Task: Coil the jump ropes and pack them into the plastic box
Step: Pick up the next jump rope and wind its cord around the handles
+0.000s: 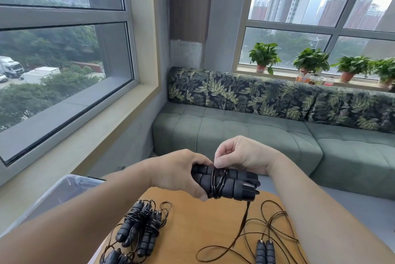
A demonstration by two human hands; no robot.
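Observation:
My left hand (181,172) grips a pair of black foam jump-rope handles (232,184) held side by side above the round wooden table (192,227). Thin dark cord (217,184) is wound several turns around the handles' middle. My right hand (239,154) pinches that cord just above the handles. The loose tail of the cord (243,223) hangs down to the table. The clear plastic box (62,191) stands at the left, partly hidden behind my left forearm.
Coiled jump ropes (140,227) lie in a bundle on the table's left side. An uncoiled rope's two handles (265,252) and loose loops (275,218) lie on the right. A green sofa (256,131) runs behind the table, under windows with potted plants (265,56).

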